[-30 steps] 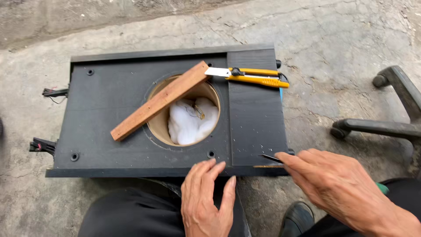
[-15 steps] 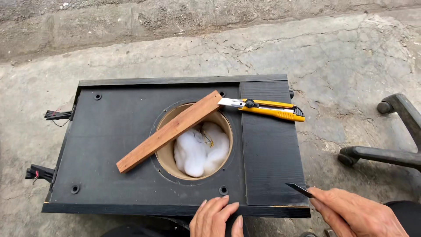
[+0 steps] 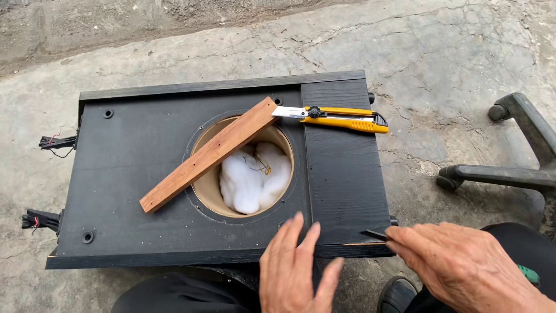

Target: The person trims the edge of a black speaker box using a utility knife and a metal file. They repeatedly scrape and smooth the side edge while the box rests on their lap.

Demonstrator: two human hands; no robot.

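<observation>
On the concrete floor lies a black speaker cabinet, its round hole showing white stuffing. Across that hole rests a wooden strip, tilted, one end touching the blade of a yellow utility knife. At the near edge, the left hand lies flat on the panel, fingers spread and holding nothing. The right hand pinches a thin dark sliver at the cabinet's near right corner (too small to tell what). A chair base stands nearby.

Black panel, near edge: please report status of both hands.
Left hand flat on black panel. Right hand pinches dark strip at corner. Nothing between them.
</observation>
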